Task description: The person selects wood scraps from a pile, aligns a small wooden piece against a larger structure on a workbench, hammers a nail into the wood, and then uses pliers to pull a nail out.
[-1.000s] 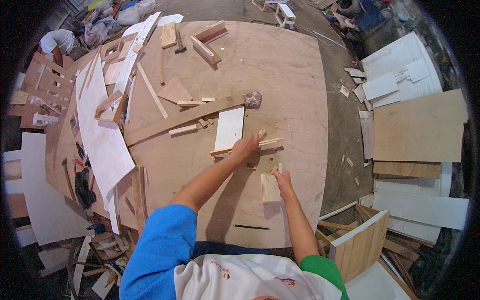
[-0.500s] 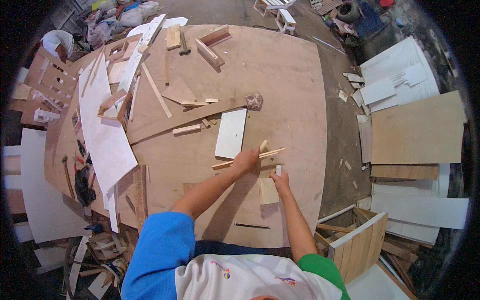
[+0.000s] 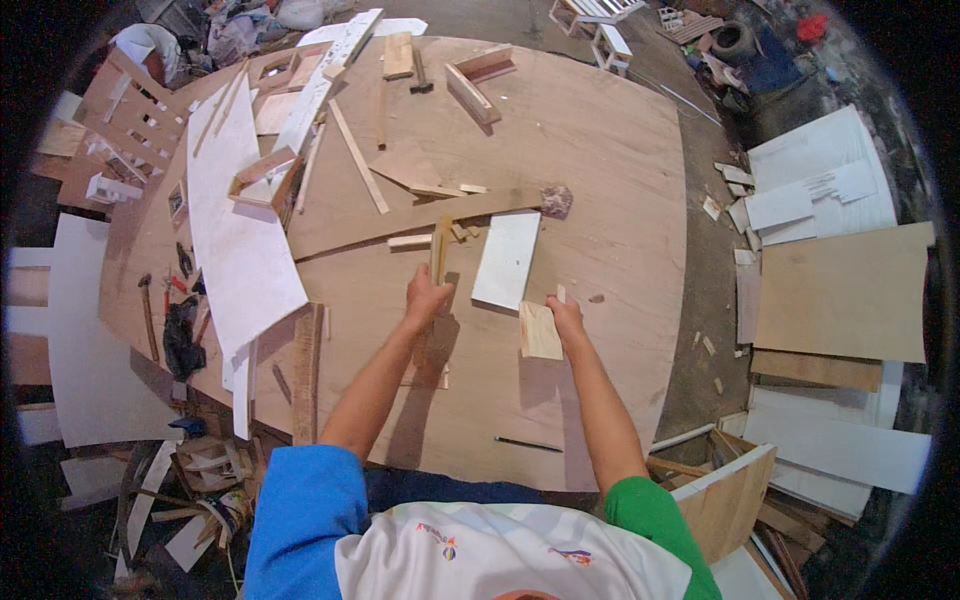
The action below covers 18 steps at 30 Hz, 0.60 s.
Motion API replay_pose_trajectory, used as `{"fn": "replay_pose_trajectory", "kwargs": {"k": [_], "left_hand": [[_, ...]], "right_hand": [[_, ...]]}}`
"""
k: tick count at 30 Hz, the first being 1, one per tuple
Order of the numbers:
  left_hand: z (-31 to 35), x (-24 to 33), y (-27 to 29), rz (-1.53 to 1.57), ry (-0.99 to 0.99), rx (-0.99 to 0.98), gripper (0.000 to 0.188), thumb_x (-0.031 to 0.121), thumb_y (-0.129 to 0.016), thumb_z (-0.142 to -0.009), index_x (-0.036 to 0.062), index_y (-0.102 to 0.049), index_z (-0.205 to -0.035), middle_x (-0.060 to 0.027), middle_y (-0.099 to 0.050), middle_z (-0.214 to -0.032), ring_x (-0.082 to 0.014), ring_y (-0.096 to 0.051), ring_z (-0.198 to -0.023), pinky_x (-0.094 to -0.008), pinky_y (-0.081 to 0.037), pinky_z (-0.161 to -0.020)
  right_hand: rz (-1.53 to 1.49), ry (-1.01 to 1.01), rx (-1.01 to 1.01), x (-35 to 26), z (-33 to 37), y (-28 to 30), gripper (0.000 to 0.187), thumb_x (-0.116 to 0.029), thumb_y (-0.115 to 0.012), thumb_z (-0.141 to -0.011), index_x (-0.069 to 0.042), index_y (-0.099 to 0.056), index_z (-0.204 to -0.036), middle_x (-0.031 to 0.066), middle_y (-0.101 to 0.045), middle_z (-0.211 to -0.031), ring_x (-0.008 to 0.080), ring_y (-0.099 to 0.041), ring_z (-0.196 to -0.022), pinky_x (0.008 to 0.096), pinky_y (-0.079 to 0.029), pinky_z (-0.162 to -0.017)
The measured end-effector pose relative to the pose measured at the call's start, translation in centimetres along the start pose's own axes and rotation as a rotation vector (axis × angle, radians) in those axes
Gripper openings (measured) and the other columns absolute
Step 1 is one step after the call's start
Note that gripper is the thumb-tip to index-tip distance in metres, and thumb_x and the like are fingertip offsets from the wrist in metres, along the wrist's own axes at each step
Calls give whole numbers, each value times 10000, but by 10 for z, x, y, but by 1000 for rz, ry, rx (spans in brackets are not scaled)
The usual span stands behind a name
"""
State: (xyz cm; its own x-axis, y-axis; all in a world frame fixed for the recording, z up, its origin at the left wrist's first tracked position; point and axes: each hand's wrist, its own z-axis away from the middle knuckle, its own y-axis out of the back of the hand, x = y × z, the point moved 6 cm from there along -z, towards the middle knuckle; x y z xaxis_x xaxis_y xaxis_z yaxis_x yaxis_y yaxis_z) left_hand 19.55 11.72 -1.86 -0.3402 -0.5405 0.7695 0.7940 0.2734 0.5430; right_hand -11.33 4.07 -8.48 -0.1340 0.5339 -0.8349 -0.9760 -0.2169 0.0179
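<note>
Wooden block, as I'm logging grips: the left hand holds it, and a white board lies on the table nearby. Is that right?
Not the left hand: the head view shows the right hand holding the block. The white board does lie on the table nearby.

Tabletop (image 3: 610, 260): spread across the frame's centre.
Strips (image 3: 436, 254): sat in the left hand (image 3: 427, 297), left of centre.
Block (image 3: 541, 334): sat in the right hand (image 3: 568, 318), right of centre.
Stone (image 3: 556, 202): lay upper centre, at the long plank's (image 3: 400, 225) right end.
</note>
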Motion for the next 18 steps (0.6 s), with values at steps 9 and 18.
{"fn": "replay_pose_trajectory", "kwargs": {"k": [9, 18], "left_hand": [[7, 6, -42, 24, 46, -150, 464, 202, -679, -668, -45, -531, -1032, -203, -631, -854, -298, -647, -795, -416, -514, -704], [97, -42, -2, 376, 311, -647, 398, 147, -663, -696, -46, -536, -1020, -112, -586, -796, -195, -585, -704, -343, -491, -611]], "right_hand": [[189, -106, 52, -17, -9, -62, 353, -165, -694, -724, 86, -617, -959, 111, -656, -814, 193, -633, -680, 341, -497, -603], [358, -319, -399, 14, 94, -64, 430, -284, -746, -700, 8, -611, -987, 55, -643, -808, 152, -593, -650, 295, -476, -582]]}}
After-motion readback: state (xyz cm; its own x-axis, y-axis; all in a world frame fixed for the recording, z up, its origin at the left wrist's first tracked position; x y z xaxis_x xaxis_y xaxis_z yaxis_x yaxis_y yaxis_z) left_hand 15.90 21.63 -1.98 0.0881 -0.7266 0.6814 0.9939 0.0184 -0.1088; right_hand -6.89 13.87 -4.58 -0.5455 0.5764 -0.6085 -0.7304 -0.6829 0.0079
